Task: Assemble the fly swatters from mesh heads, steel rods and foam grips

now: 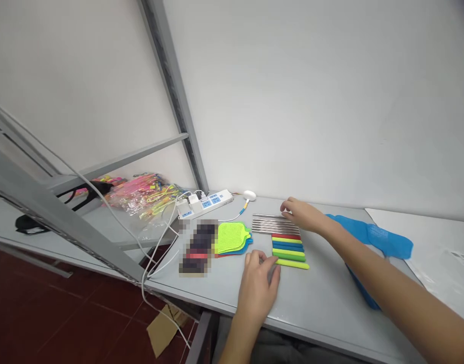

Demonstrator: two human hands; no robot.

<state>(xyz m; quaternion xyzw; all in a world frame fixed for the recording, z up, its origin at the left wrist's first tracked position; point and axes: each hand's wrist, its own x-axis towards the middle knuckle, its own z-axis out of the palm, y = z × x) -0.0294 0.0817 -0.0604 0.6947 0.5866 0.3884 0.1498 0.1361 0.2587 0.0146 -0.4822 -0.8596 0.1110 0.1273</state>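
My right hand [303, 215] reaches over a row of thin metal rods [271, 225], its fingers curled and pinching near the right end of the farthest metal rod. Below the rods lie several coloured plastic tubes [288, 243] in red, blue, green and yellow, side by side. My left hand [256, 280] rests on the table with its thumb and forefinger apart, by the left end of the nearest yellow-green tube [294, 264]. Perforated fly swatter heads [232, 237] lie stacked to the left, yellow-green over blue.
A white power strip [212, 203] with plugs and cables stands against the wall. Left of a grey metal frame [174, 91] lie bags of colourful items [144, 192]. A blurred dark object [199, 247] is beside the swatter heads. Blue material [368, 232] and white sheeting [440, 247] lie right.
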